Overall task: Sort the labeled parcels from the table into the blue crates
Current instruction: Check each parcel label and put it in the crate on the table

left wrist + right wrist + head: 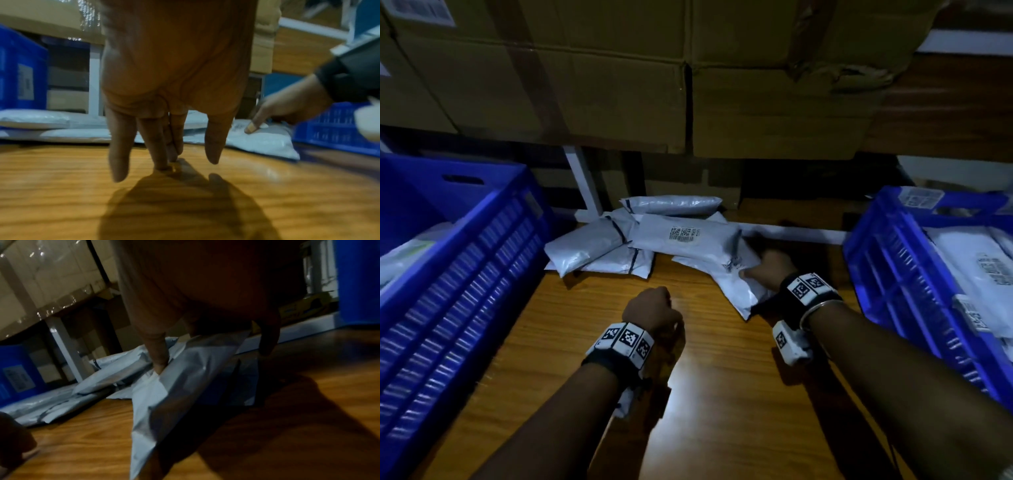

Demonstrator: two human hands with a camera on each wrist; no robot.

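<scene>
Several grey parcels [674, 229] lie heaped at the far edge of the table [585, 342], between the left blue crate [448, 274] and the right blue crate [893, 274], and both crates already hold parcels. My right hand [770, 270] pinches the near corner of one parcel [732, 287] on the right of the heap; in the right wrist view my thumb and fingers fold the plastic between them, and the bag looks partly raised from the wood. My left hand [654, 308] hangs just above the bare table, fingers loosely down and holding nothing.

To do this step well, I judge I should draw the bag clear of the one lying over its far end before lifting, so the pile does not slide. A corner pinch on slick film can slip, so a fuller grip or my idle left hand under it would help. I should turn the label up before choosing a crate.

One parcel atop the heap shows a label [685, 234] with two square codes and a barcode; the print is too small to read. White labels sit on the crates too, equally illegible.
</scene>
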